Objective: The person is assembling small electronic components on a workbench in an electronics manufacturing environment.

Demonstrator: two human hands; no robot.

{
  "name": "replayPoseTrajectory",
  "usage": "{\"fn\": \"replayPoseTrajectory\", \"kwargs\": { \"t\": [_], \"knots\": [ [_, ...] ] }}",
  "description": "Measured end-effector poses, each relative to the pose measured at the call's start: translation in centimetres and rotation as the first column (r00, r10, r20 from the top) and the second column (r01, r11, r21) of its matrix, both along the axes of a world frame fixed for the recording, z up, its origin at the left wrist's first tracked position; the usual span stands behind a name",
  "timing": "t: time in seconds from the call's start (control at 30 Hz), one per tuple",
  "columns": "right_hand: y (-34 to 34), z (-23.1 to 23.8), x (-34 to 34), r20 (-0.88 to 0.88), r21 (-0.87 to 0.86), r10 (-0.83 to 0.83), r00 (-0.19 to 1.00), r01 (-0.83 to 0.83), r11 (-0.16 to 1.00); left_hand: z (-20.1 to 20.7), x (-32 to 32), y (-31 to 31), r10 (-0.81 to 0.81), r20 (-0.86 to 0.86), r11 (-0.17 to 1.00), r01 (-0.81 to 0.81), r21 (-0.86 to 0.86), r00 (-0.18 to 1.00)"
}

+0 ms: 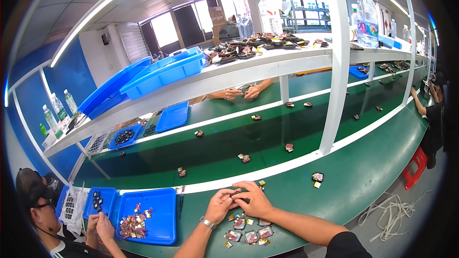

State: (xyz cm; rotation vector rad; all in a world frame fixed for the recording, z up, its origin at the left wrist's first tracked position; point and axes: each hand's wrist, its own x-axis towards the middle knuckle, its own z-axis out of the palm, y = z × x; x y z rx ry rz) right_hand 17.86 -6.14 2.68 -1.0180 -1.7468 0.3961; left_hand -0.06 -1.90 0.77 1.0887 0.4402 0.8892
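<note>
My left hand, with a metal watch at its wrist, meets my right hand above the green bench. Between their fingertips they hold a small dark device housing, mostly covered by the fingers. Just below my hands lie several small device units with clear-grey rims, reddish circuitry and silver-yellow tabs. Another unit rests alone to the right of my hands. On the left stands a blue tray with a pile of small red, white and yellow parts. Beside it lie dark slender tweezers.
At the left, a co-worker's hands work near a smaller blue tray of black parts. Beyond a white rail, a green conveyor belt carries scattered units. A white post supports the shelf, where blue trays, a heap of units and bottles sit.
</note>
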Motion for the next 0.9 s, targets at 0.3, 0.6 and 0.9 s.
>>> {"fn": "replayPoseTrajectory", "kwargs": {
  "t": [0.3, 0.6, 0.9],
  "knots": [
    [-0.5, 0.9, 0.0, 0.053, 0.025, -0.025, 0.998, 0.024, 0.999, 0.3, 0.1, -0.2, 0.066, -0.018, 0.998, -0.066, 0.003, 0.998],
    [-0.3, 1.9, 0.1, 0.146, 0.227, -0.145, 0.979, 0.110, 0.968, 0.5, 0.3, -0.2, 0.076, -0.053, 0.996, -0.079, -0.046, 0.996],
    [-0.1, 2.2, 0.3, 0.263, 0.337, -0.164, 0.951, 0.069, 0.939, 0.3, 0.2, -0.1, 0.064, -0.068, 0.997, -0.067, -0.047, 0.996]
  ]
}}
